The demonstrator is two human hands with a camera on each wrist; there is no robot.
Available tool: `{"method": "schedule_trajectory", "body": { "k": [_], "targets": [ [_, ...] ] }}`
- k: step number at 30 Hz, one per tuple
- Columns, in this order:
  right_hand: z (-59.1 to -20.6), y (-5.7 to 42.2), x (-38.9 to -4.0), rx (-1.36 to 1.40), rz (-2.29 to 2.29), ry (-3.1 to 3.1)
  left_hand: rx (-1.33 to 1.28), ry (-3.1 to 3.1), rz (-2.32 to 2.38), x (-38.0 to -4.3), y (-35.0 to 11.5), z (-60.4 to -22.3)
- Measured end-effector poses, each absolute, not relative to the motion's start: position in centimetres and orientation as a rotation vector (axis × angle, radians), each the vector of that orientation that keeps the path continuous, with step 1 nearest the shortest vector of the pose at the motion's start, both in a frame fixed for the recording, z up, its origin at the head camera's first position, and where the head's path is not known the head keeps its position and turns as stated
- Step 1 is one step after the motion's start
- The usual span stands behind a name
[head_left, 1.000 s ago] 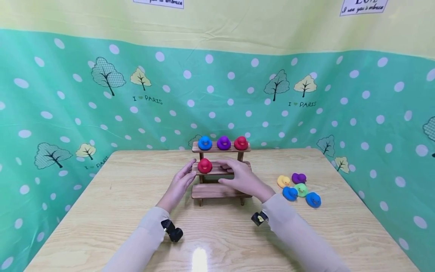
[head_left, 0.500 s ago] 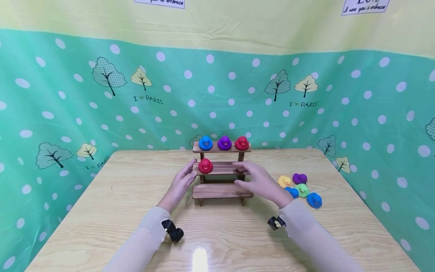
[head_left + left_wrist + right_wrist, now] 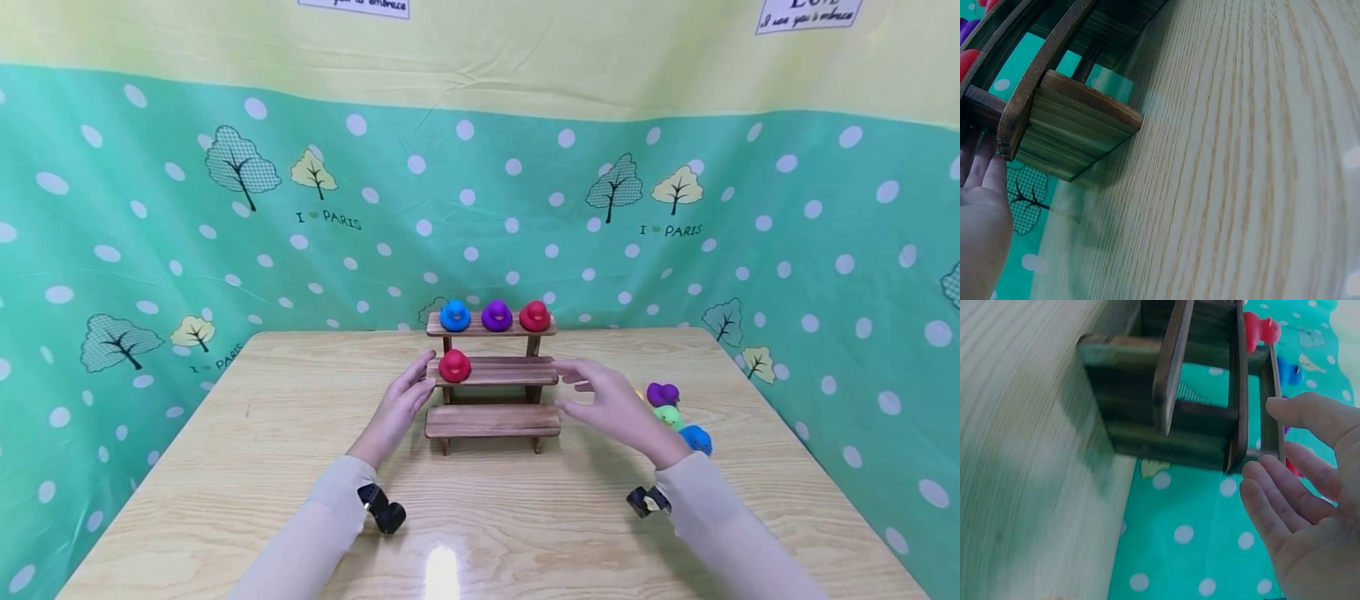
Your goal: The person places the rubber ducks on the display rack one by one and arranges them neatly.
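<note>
A three-tier wooden shelf (image 3: 492, 421) stands on the table. Its top tier bears a blue duck (image 3: 455, 316), a purple duck (image 3: 497, 316) and a red duck (image 3: 535, 316); another red duck (image 3: 454, 366) sits at the left end of the middle tier. My left hand (image 3: 393, 414) is at the shelf's left side, fingers extended near the middle tier's end; contact is unclear. On the right side, my right hand (image 3: 618, 408) holds nothing, its fingers relaxed and spread close to the shelf's right end, as the right wrist view also shows.
Right of the shelf lie loose ducks: a purple duck (image 3: 663, 394), a green duck (image 3: 667, 417) and a blue duck (image 3: 697, 439). A yellow one is mostly hidden behind my right hand. A polka-dot cloth (image 3: 480, 208) hangs behind the wooden table (image 3: 300, 400).
My right hand has drawn back to the right, from over the middle tier to beyond the shelf's right end, covering some loose ducks. The left hand has barely moved.
</note>
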State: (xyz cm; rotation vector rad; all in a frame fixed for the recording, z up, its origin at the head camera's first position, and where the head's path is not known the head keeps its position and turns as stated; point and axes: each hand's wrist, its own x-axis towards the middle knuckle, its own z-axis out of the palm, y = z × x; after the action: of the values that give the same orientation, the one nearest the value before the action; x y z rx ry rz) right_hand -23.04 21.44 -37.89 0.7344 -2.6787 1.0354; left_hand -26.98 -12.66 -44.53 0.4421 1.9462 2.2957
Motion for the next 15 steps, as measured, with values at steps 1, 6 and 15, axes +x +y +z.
{"method": "schedule_trajectory", "body": {
  "k": [1, 6, 15],
  "targets": [
    [-38.0, 21.8, -23.0, 0.726, 1.031, -2.679, 0.45, 1.949, 2.292, -27.0, -12.7, -44.5],
    [-38.6, 23.7, -23.0, 0.673, 1.0, -2.708, 0.452, 1.932, 2.309, -26.9, -12.7, -44.6],
    [-40.0, 27.3, -22.4, 0.619, 0.956, -2.781, 0.461, 1.935, 2.307, -27.0, -12.6, -44.5]
  ]
}}
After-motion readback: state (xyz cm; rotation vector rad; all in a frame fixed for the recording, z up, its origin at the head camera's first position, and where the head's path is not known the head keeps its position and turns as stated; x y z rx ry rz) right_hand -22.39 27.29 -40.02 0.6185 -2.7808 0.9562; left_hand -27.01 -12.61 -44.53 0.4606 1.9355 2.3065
